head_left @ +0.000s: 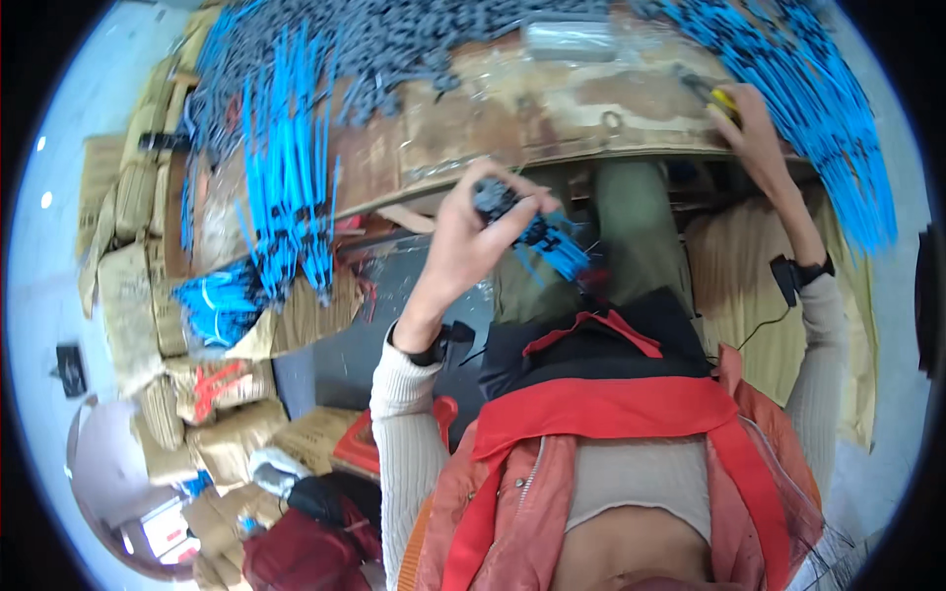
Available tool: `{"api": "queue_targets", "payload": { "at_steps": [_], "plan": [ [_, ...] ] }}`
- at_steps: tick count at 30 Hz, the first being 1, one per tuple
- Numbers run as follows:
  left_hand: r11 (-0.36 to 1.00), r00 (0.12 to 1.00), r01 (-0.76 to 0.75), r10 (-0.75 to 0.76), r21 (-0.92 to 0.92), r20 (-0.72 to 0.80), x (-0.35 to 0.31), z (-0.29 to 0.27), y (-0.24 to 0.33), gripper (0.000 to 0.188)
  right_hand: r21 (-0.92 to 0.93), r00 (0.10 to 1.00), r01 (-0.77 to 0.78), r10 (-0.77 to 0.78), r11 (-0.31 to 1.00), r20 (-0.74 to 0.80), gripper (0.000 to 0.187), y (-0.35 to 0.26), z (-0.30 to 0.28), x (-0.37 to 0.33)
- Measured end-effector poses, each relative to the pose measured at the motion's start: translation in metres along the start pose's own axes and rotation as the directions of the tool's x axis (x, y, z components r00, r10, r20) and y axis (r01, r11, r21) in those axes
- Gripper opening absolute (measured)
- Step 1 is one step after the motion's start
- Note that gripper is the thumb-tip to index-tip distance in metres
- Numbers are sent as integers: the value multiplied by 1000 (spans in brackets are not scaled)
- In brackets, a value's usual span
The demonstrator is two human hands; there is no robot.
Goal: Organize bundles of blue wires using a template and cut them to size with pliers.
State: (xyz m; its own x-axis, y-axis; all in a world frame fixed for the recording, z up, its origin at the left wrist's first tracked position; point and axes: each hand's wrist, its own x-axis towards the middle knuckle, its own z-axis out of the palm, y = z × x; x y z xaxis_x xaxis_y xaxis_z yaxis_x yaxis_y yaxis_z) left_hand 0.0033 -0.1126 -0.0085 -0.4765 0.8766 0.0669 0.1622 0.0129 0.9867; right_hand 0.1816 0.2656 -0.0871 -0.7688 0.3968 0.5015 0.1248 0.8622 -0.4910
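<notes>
My left hand [463,236] is closed around a bundle of thin blue strips with dark fittings [552,244], held over my lap just off the table's front edge. A rounded grey end of the bundle pokes out above my fingers, and its blue lengths slant down to the right. At the table's right side, my right hand [757,133] is closed on the yellow handle of a pair of pliers [725,101]. The pliers' dark jaws point to the upper left, over the wooden tabletop [493,108]. Part of the handle is hidden by my fingers.
A heap of small grey parts [394,49] covers the table's back. Blue strips with dark fittings lie in bunches at the left [291,167] and right [818,118]. A clear plastic-wrapped pack [570,41] lies at the back. Brown packages [232,443] stand at my left.
</notes>
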Motion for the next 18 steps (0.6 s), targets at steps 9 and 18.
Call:
{"api": "queue_targets", "payload": {
  "at_steps": [9,18],
  "plan": [
    [999,995,-35,33,20,99,-5,15,3,9,708,958,-118,-107,696,265,25,-202,23,12],
    [993,997,-23,14,115,75,-24,6,6,12,787,896,-373,-28,491,442,24,-253,13,10]
  ]
}}
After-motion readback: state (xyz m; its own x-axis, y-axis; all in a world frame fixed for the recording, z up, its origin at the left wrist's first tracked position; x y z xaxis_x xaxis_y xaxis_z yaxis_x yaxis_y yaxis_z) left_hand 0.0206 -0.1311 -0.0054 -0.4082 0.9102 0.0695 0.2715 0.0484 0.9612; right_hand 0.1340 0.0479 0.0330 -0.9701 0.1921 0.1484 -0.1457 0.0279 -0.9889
